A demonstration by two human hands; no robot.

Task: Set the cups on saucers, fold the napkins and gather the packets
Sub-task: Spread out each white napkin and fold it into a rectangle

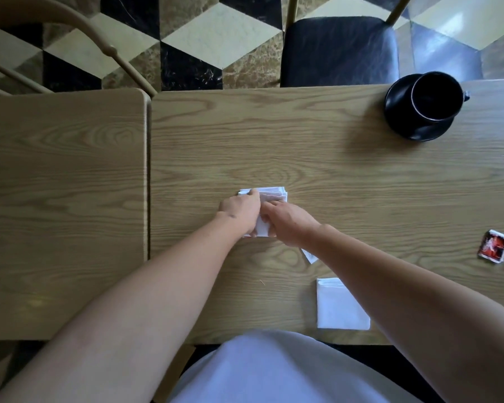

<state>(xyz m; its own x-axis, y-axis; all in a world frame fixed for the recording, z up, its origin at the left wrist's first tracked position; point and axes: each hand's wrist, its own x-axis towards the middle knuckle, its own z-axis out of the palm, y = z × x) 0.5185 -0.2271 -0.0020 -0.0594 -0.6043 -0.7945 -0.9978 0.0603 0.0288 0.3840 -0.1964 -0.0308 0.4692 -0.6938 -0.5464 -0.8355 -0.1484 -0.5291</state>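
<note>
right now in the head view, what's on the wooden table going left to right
white napkin being folded under both hands → flat folded white napkin at the near edge → black cup on its black saucer at the far edge → red and white packet

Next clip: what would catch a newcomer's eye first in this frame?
Both hands meet mid-table on a white napkin, the left hand and right hand pinching its folds. At the far right a black cup sits on a black saucer. A red packet lies near the right edge, a folded napkin by the near edge.
</note>
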